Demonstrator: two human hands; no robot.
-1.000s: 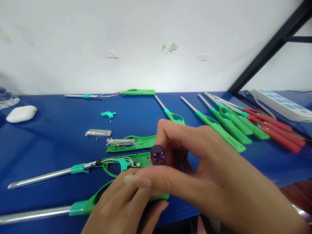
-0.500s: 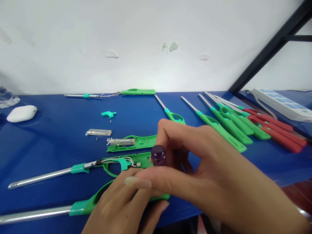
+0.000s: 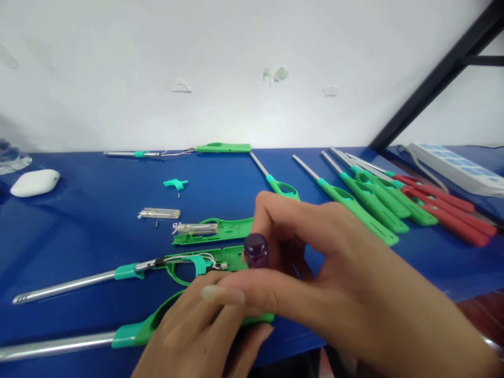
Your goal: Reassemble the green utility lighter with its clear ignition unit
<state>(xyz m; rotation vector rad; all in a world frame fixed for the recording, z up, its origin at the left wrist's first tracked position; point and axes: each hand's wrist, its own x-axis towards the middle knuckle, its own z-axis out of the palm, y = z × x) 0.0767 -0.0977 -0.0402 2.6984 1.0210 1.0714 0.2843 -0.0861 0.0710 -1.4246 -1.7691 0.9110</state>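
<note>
My left hand [image 3: 205, 328] is closed over the green handle of a long-nosed gas lighter [image 3: 151, 320], whose metal tube points left. In my right hand [image 3: 315, 273], thumb and fingers pinch a screwdriver by its dark purple handle [image 3: 255, 249]. It stands nearly upright over the lighter; its tip is hidden behind the hands. Just beyond lies an opened lighter half [image 3: 183, 262] with its tube, white wires and teal trigger. Behind that, another green half shell [image 3: 232, 231] has a clear fuel tank [image 3: 198, 229] resting in it.
A loose clear tank [image 3: 159, 213], a teal trigger [image 3: 176, 184] and small screws [image 3: 156, 223] lie on the blue table [image 3: 79, 226]. Several green lighters [image 3: 366, 205] and red ones [image 3: 444, 210] lie right, near a power strip [image 3: 457, 165]. A white case [image 3: 35, 182] sits left.
</note>
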